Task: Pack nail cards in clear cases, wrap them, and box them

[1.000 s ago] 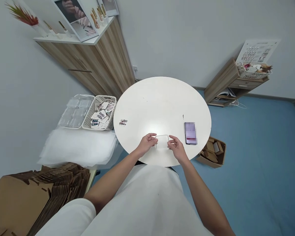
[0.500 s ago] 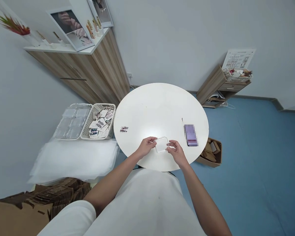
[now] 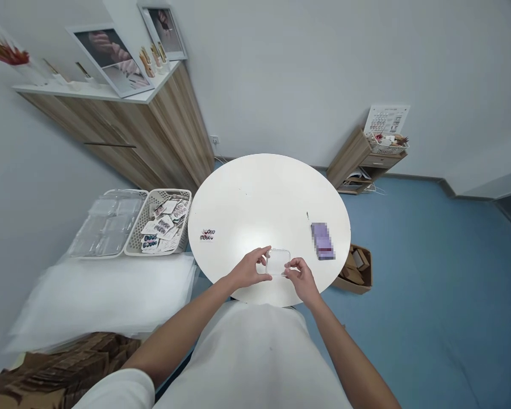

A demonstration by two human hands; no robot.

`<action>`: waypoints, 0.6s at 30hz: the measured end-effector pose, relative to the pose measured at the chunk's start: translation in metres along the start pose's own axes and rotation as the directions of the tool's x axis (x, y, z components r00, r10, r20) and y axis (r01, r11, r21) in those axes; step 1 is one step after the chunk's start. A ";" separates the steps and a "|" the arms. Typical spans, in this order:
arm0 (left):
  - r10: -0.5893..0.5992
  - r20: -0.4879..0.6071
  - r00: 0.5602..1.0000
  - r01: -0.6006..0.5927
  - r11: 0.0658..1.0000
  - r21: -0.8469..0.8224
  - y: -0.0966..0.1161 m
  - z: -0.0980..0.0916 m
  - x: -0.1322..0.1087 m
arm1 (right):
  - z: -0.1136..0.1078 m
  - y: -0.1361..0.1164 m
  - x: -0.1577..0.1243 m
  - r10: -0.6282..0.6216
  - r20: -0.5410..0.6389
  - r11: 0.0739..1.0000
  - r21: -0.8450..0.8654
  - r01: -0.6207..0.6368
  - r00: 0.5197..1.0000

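A small clear plastic box [image 3: 278,262] is held between my two hands over the near part of the white oval table [image 3: 255,187]. My left hand [image 3: 252,268] grips its left side, thumb below and fingers above. At the box's right side, my right hand [image 3: 300,277] pinches the edge between thumb and fingers. Farther left on the table lies a card of press-on nails [image 3: 206,235]. To the right are a purple, pixelated item [image 3: 322,241] and a tiny dark thin object [image 3: 307,215] too small to name.
Left of the table stand a basket of nail cards [image 3: 164,224] and a tray of clear plastic boxes [image 3: 111,221]. Translucent sheets [image 3: 106,289] and brown cardboard [image 3: 63,369] lie nearer me. A carton [image 3: 357,270] sits on the floor at right; a wooden cabinet [image 3: 153,136] stands behind left.
My left hand has shifted its hold, its thumb and fingers now spread along the box's left side. The box is turned more squarely to me. The camera view has shifted slightly.
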State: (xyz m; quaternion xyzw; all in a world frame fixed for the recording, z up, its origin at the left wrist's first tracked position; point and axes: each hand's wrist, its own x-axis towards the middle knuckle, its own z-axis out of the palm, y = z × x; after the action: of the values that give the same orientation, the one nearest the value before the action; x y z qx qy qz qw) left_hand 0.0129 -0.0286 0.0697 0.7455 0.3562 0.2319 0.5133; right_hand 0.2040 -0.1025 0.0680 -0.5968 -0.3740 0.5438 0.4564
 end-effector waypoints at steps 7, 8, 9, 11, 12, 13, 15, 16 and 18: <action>-0.050 -0.030 0.998 0.047 0.995 -0.092 0.005 -0.004 0.002 | -0.015 -0.012 0.005 -0.195 0.242 0.935 -0.246 0.254 0.950; -0.060 -0.021 0.998 0.057 0.993 -0.107 0.005 -0.004 0.001 | -0.017 -0.013 0.008 -0.195 0.279 0.927 -0.262 0.270 0.940; -0.070 -0.013 0.997 0.068 0.990 -0.120 0.005 -0.004 0.001 | -0.020 -0.013 0.010 -0.196 0.301 0.919 -0.276 0.282 0.933; -0.095 -0.009 0.995 0.093 0.985 -0.147 0.005 -0.001 0.000 | -0.024 -0.011 0.014 -0.206 0.317 0.908 -0.291 0.302 0.926; -0.111 -0.015 0.994 0.107 0.981 -0.162 0.004 0.001 -0.001 | -0.025 -0.009 0.016 -0.217 0.317 0.904 -0.291 0.312 0.923; -0.127 -0.022 0.992 0.121 0.977 -0.178 0.004 0.004 -0.001 | -0.026 -0.008 0.017 -0.228 0.317 0.903 -0.284 0.322 0.921; -0.159 -0.033 0.987 0.148 0.966 -0.213 0.004 0.009 -0.001 | -0.028 -0.005 0.019 -0.250 0.317 0.905 -0.258 0.337 0.915; -0.174 -0.036 0.984 0.161 0.960 -0.229 0.004 0.012 -0.001 | -0.029 -0.005 0.020 -0.259 0.318 0.907 -0.246 0.343 0.912; -0.201 -0.037 0.979 0.184 0.948 -0.258 0.006 0.017 0.000 | -0.031 -0.005 0.020 -0.269 0.322 0.908 -0.229 0.350 0.908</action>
State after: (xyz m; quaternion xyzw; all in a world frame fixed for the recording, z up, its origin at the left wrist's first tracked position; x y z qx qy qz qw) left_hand 0.0270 -0.0400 0.0693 0.6278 0.4106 0.2478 0.6131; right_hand 0.2375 -0.0862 0.0659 -0.5041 -0.5996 0.4843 0.3898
